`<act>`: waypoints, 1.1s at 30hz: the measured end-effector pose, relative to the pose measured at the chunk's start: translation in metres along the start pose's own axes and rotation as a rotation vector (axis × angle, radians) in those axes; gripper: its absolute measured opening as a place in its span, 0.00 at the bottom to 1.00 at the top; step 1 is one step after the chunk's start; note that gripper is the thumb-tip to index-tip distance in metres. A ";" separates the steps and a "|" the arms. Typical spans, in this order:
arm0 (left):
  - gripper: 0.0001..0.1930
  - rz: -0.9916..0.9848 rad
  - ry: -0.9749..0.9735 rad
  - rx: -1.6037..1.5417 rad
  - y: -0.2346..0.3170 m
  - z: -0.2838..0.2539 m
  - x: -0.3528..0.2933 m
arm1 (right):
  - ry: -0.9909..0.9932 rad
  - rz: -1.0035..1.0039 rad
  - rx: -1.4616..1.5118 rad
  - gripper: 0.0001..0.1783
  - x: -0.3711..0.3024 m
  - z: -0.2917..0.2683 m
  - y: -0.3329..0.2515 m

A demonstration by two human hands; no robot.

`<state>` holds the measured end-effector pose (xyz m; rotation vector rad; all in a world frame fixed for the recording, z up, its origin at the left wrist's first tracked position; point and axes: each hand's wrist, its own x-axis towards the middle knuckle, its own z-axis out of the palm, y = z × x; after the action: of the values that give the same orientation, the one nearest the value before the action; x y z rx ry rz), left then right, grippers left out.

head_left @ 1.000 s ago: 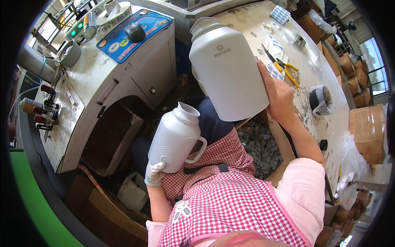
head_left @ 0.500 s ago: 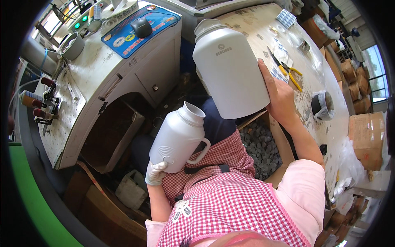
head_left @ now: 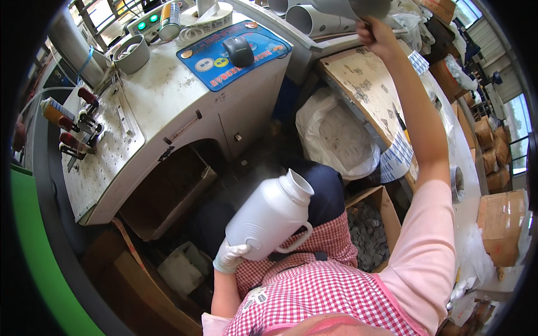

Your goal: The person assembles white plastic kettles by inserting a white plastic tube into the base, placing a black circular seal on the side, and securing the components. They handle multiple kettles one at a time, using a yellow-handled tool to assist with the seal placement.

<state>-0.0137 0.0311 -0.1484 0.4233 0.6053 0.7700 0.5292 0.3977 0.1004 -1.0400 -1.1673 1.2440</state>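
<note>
A silver-grey jug (head_left: pixel 272 218) with a side handle and an open neck is tilted over my lap. My left hand (head_left: pixel 231 256), in a pale glove, is closed around its base end. My bare right hand (head_left: pixel 376 38) is stretched far out to the top of the view, its fingers curled at the edge of a second grey jug (head_left: pixel 330 7). The upper edge of the picture cuts off much of that jug. Just beside it, open-ended grey cylinders (head_left: pixel 314 21) lie on the far surface.
On the left stands a white workbench (head_left: pixel 162 92) with a mouse (head_left: pixel 239 51) on a blue mat and several toggle clamps (head_left: pixel 81 123). A bag of white rings (head_left: pixel 342 140) sits ahead. Right of my lap is a carton of grey discs (head_left: pixel 367 235), beside a wooden table (head_left: pixel 361 84).
My right hand has carried the second jug up and away to the far side, uncovering the bag of rings. The left hand still holds its jug. The view has shifted left.
</note>
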 end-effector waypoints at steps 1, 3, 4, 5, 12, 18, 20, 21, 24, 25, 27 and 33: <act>0.46 -0.005 0.029 0.011 0.000 0.000 -0.001 | 0.007 0.076 0.054 0.14 0.049 0.001 0.002; 0.47 -0.005 0.037 0.011 0.001 -0.002 -0.001 | -0.017 0.213 0.062 0.10 0.132 0.008 0.019; 0.48 -0.015 0.051 0.011 0.002 -0.004 -0.001 | 0.311 0.179 0.002 0.13 0.166 0.014 0.033; 0.47 -0.028 0.057 -0.009 0.003 -0.006 -0.001 | 0.259 0.189 0.066 0.13 0.197 0.019 0.044; 0.47 -0.155 0.240 -0.152 0.025 -0.014 0.001 | 0.433 0.202 -0.062 0.15 0.341 0.023 0.085; 0.47 -0.281 0.366 -0.285 0.054 0.001 0.015 | 0.461 0.158 -1.300 0.14 0.429 -0.010 0.084; 0.48 -0.303 0.388 -0.291 0.062 0.002 0.019 | 0.067 0.161 -2.397 0.11 0.446 -0.018 0.095; 0.48 -0.313 0.395 -0.296 0.065 0.002 0.020 | 0.107 0.223 -2.323 0.11 0.451 -0.019 0.102; 0.47 -0.334 0.374 -0.259 0.069 -0.005 0.021 | 0.292 0.332 -2.237 0.19 0.445 -0.002 0.129; 0.47 -0.363 0.385 -0.234 0.069 -0.008 0.020 | 0.214 0.183 -2.393 0.22 0.436 0.011 0.134; 0.46 -0.419 0.414 -0.180 0.070 -0.013 0.018 | 0.035 -0.142 -2.672 0.28 0.407 0.048 0.143; 0.46 -0.483 0.414 -0.257 0.074 -0.017 0.020 | 0.280 -0.447 -1.659 0.32 0.309 0.131 0.117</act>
<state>-0.0519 0.0965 -0.1265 -0.1286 0.9387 0.4590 0.3743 0.7084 0.0248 -1.8082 -2.0131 -0.5060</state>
